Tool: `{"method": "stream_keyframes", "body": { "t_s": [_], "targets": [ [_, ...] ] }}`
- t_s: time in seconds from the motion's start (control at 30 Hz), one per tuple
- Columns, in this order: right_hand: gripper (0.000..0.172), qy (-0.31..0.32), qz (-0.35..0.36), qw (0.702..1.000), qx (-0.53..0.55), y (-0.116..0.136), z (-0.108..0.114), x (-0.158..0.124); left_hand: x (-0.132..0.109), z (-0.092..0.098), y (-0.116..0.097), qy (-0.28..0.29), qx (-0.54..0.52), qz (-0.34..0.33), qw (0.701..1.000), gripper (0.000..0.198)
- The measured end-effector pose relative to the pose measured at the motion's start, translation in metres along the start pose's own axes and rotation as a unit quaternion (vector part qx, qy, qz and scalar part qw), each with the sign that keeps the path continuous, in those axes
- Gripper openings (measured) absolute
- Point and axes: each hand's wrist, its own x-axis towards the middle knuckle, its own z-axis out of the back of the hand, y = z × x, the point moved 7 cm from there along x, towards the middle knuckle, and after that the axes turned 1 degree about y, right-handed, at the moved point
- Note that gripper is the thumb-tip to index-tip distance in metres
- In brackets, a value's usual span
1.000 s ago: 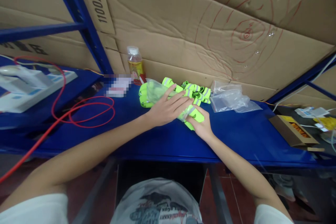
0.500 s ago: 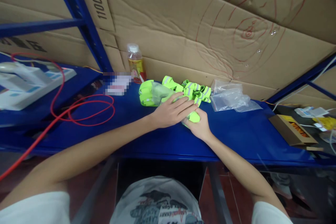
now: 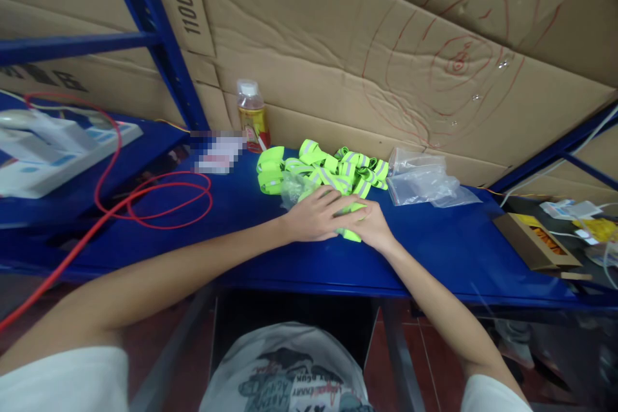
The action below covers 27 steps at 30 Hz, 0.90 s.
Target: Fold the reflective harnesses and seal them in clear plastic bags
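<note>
In the head view, your left hand (image 3: 316,215) lies flat with fingers out, pressing a folded neon strap bundle (image 3: 351,235) onto the blue table (image 3: 434,251). Your right hand (image 3: 374,230) curls loosely round the bundle's right end. It looks light, soft and springy, so pinch across the folded middle. You have one bundle, one tangled heap of straps (image 3: 333,170) too knotted to count, one stack of clear bags (image 3: 420,181) and one bottle (image 3: 252,117).

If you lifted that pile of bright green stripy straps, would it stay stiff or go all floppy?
Probably floppy: the reflective straps lie in loose loops and folds. Likely light, being thin webbing. They would hardly roll; the left hand presses some flat on the blue shelf.
</note>
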Motion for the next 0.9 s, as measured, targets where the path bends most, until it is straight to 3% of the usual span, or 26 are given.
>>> {"method": "stream_keyframes", "body": {
  "t_s": [0.17, 0.27, 0.37, 0.5, 0.57, 0.73, 0.9],
  "targets": [
    [0.053, 0.189, -0.026, 0.977, 0.092, 0.008, -0.006, -0.003, -0.007, 0.003, 0.004, -0.019, -0.045, -0.008, 0.999, 0.05],
    [0.046, 0.232, -0.031, 0.967, 0.1, 0.013, -0.002, -0.006, -0.012, -0.001, 0.006, -0.012, -0.048, -0.006, 0.999, 0.052],
    [0.042, 0.182, -0.021, 0.979, 0.094, 0.013, 0.002, -0.005, -0.014, -0.003, 0.01, -0.008, -0.049, 0.01, 0.999, 0.055],
    [0.051, 0.053, -0.024, 0.993, 0.104, 0.002, 0.01, -0.004, -0.013, 0.0, 0.017, -0.004, -0.041, 0.045, 0.998, 0.065],
    [0.046, 0.009, -0.008, 0.998, 0.064, 0.0, 0.014, -0.004, -0.013, 0.001, 0.021, -0.007, -0.041, 0.059, 0.997, 0.069],
    [0.018, -0.02, 0.074, 0.996, -0.054, 0.008, 0.018, -0.004, -0.01, -0.001, 0.017, -0.034, -0.05, 0.042, 0.997, 0.061],
    [0.034, -0.052, 0.063, 0.994, -0.077, 0.001, 0.014, -0.004, -0.003, -0.009, 0.01, -0.027, -0.056, 0.026, 0.998, 0.056]
  ]
}}
